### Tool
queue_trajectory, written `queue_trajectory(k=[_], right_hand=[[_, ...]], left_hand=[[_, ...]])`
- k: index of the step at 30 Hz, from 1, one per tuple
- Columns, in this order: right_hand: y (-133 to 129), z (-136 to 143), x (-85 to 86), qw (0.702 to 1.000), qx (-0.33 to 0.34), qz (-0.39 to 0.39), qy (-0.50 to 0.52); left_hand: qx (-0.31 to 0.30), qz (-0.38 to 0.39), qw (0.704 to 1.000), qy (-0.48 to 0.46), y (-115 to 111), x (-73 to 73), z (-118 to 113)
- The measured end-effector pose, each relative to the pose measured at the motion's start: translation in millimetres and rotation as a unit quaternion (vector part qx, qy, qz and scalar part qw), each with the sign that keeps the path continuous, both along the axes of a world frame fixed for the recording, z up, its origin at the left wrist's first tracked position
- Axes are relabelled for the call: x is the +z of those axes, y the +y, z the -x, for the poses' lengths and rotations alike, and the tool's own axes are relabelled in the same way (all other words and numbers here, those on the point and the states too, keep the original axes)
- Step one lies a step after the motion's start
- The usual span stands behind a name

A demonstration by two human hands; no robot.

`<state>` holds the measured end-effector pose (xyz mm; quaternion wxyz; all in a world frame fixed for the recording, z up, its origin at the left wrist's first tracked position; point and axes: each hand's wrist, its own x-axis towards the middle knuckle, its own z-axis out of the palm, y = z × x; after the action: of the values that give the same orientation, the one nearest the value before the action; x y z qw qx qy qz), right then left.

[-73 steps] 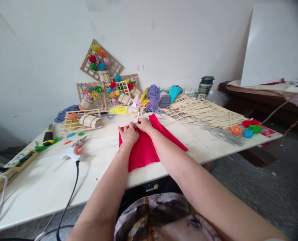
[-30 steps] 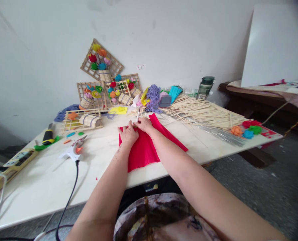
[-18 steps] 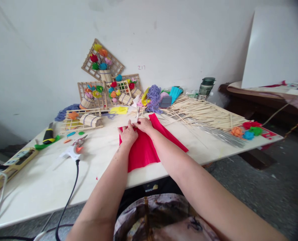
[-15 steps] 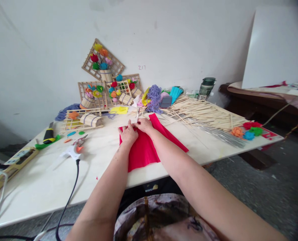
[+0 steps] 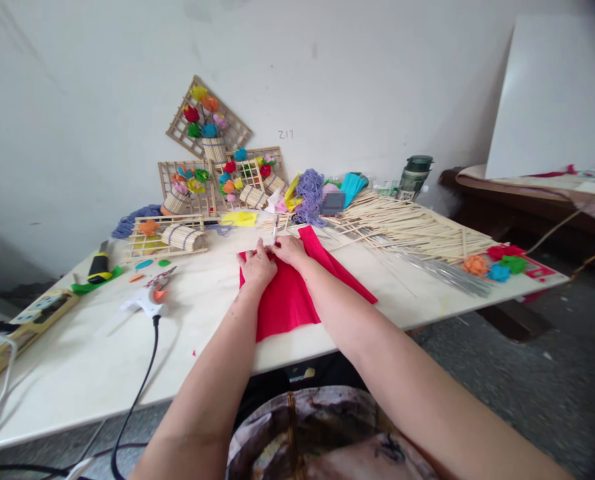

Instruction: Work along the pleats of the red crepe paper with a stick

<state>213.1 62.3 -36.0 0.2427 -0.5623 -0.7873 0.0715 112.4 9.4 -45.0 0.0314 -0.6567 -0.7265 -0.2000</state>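
Note:
A sheet of red crepe paper [image 5: 287, 308] lies on the white table in front of me, with a fold line along its right part. My left hand [image 5: 257, 268] rests flat on its upper left area, fingers spread and pressing down. Close beside it, my right hand [image 5: 288, 251] is closed around a slim white pen [image 5: 276, 228], which stands nearly upright above the paper's far edge. The pen's tip is hidden by the fingers.
On the left are a hot glue gun [image 5: 150, 299], a utility knife [image 5: 99, 265] and a power strip [image 5: 25, 323]. Behind stand stick lattices with paper flowers [image 5: 210, 120] and purple yarn [image 5: 309, 193]. Bamboo sticks [image 5: 412, 223], wires [image 5: 452, 275] and a bottle [image 5: 414, 177] are at right.

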Motion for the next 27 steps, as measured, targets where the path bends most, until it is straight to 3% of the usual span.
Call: queue_trajectory(k=[17, 27], right_hand=[[-0.9, -1.7, 1.5, 1.000, -0.009, 0.004, 0.013], [8.7, -5.4, -3.2, 0.986, -0.053, 0.029, 0.157]], left_hand=[[-0.003, 0.008, 1.000, 0.018, -2.1, 2.4, -0.5], [-0.040, -0.021, 0.996, 0.082, -5.5, 5.1, -0.4]])
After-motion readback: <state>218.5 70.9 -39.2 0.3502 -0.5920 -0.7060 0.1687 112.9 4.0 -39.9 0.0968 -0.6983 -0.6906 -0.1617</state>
